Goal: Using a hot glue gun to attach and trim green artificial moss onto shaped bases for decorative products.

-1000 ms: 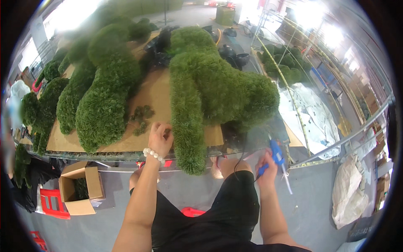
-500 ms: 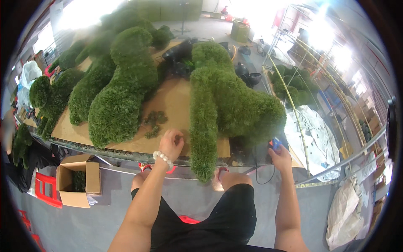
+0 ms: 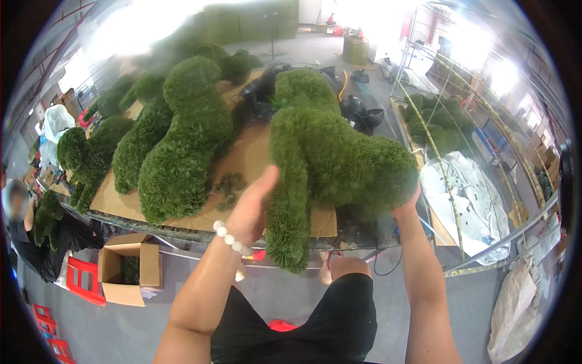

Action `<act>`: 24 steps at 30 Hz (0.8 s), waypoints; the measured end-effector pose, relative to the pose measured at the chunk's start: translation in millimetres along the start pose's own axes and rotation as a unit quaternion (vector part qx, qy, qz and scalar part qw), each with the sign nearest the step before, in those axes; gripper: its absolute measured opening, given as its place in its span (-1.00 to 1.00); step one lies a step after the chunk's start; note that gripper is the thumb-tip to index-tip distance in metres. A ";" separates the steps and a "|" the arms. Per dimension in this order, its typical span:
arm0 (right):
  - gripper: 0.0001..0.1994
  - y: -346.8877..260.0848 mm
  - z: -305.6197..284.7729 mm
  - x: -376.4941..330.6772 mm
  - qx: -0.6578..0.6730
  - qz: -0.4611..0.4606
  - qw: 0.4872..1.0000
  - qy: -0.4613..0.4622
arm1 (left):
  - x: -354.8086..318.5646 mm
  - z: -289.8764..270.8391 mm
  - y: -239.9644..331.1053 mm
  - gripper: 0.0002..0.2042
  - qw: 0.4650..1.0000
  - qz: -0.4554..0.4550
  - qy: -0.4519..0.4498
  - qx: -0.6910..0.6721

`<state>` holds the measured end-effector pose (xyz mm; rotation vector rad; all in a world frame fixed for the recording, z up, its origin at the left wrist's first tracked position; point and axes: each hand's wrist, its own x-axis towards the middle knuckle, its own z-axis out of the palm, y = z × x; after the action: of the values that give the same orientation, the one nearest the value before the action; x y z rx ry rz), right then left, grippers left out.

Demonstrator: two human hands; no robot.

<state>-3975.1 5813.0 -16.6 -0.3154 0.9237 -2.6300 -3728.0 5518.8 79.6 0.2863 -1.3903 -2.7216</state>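
A large green figure covered in artificial grass (image 3: 339,151) lies on the table, one long limb hanging over the near edge. My left hand (image 3: 250,209), with a white bead bracelet (image 3: 230,238) at its wrist, is against the left side of that limb. Its visible digit points up, straight; the other fingers are mostly hidden. At the figure's rounded right end, my right hand (image 3: 407,205) cups the grass from the near side, its fingers hidden beneath. Small green grass pieces (image 3: 230,182) lie on the cardboard (image 3: 251,145) left of the figure.
More grass-covered shapes (image 3: 182,145) fill the table's left side. Black bowl-like parts (image 3: 367,118) lie behind the figure. Below on the left stand an open carton (image 3: 150,264) and a red stool (image 3: 85,280). White sheeting (image 3: 464,203) and metal poles are at the right; another person is far left.
My left hand has moved up and right to the hanging limb. My right hand has risen to the figure's right end; the blue object it held no longer shows. The view has shifted slightly.
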 end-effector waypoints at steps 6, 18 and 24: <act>-0.42 -0.6 31.4 -37.3 0.055 -0.042 0.998 -0.011 | -31.2 2.4 -5.8 0.02 0.984 0.029 0.098 0.144; -0.22 -52.4 51.1 -229.4 -0.099 -0.181 0.955 -0.212 | -161.8 -57.9 -88.1 -0.19 0.991 -0.055 0.026 -0.119; 0.04 -42.7 124.8 -235.4 -0.350 -0.248 0.894 -0.127 | -146.5 -90.9 -138.2 -0.30 0.940 -0.072 0.038 -0.331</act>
<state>-3729.7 5863.8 83.4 -1.1746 1.8691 -2.4480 -3563.6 5549.4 -64.8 0.4410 -0.3861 -3.0484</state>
